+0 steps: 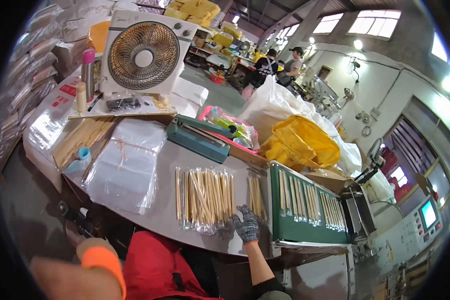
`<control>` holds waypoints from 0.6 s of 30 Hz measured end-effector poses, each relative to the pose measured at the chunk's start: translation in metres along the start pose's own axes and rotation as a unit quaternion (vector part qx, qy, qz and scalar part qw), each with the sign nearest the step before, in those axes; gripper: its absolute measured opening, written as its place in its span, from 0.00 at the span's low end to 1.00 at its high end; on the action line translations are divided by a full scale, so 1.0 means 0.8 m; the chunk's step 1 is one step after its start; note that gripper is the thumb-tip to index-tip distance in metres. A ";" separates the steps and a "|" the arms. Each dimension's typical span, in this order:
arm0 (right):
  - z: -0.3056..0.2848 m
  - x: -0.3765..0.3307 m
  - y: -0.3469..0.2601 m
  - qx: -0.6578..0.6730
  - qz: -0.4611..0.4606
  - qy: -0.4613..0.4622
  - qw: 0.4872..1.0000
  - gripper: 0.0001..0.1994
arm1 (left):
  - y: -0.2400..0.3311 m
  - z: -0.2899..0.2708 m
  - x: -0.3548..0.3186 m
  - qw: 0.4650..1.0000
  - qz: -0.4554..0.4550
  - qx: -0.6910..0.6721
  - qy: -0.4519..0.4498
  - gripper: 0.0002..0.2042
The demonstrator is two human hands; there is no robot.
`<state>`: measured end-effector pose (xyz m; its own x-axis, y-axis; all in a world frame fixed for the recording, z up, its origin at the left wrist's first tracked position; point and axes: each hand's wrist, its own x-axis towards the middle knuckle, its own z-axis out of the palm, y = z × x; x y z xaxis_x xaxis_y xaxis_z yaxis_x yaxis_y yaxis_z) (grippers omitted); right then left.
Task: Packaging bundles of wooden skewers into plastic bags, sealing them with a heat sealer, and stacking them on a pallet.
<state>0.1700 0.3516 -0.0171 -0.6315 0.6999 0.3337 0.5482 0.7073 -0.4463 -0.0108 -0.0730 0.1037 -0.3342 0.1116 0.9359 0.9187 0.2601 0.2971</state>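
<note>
The right hand [246, 225], in a grey knitted glove, is seen laid flat on the grey tabletop [160, 210] with fingers spread wide; nothing is held. The fingertips are touching the near corner of a clear plastic packet of pale bamboo sticks [205, 197], which lies just left of the hand. One such packet is counted; the sticks inside are too many to count. A second, smaller bundle of bamboo sticks [257, 197] is noted just beyond the hand, touching or nearly touching the fingers.

Immediately right of the hand a green conveyor belt [305, 222] is found, carrying three groups of sticks laid crosswise; single sticks cannot be counted with certainty. The belt's near edge is level with the wrist.

The left hand [97, 247] is seen low at the frame's lower left, blurred, with an orange cuff; whether it is open or closed cannot be told.

Farther left of the right hand, one stack of clear plastic bags [127, 160] tied with string is recorded. Beyond the packet, one teal heat sealer [197, 137] is placed. One white box fan [145, 55] is standing at the far side. One yellow plastic sack [300, 142] is noted beyond the belt.

Bare tabletop is left between the bag stack and the packet; the table's near edge runs close under the palm.
</note>
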 end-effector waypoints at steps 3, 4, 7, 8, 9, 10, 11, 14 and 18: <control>-0.012 0.032 0.037 -0.132 0.067 -0.006 0.989 0.25 | -0.096 -0.103 -0.165 0.997 -0.003 0.078 0.027 0.06; -0.002 0.039 0.044 -0.253 0.045 0.040 0.965 0.26 | -0.124 -0.105 -0.228 0.993 -0.038 0.099 0.060 0.06; 0.028 0.064 0.090 -0.299 0.097 0.075 0.946 0.30 | -0.078 -0.080 -0.147 0.973 -0.050 0.206 0.093 0.07; 0.031 0.065 0.143 -0.227 0.164 0.052 0.958 0.31 | -0.071 -0.067 -0.136 0.967 -0.056 0.219 0.114 0.07; 0.028 0.061 0.177 -0.157 0.228 0.027 0.961 0.31 | -0.054 -0.040 -0.108 0.961 -0.070 0.232 0.131 0.07; 0.035 0.059 0.174 -0.059 0.272 0.012 0.960 0.30 | -0.043 -0.029 -0.086 0.950 -0.081 0.262 0.146 0.07; 0.043 0.054 0.168 -0.053 0.270 0.011 0.961 0.30 | -0.045 -0.033 -0.086 0.938 -0.087 0.294 0.160 0.07; 0.052 0.028 0.137 -0.232 0.004 0.030 0.972 0.27 | -0.043 -0.028 -0.071 0.903 -0.117 0.368 0.190 0.08; 0.062 0.006 0.014 -0.231 -0.058 0.046 0.970 0.23 | 0.020 0.018 0.039 0.828 -0.168 0.487 0.220 0.09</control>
<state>0.1459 0.3576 -0.0615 -0.6637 0.6043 0.4409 0.6775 0.7354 0.0119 -0.0094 -0.0517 0.1351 -0.2320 -0.4286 0.8732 0.1121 0.8800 0.4616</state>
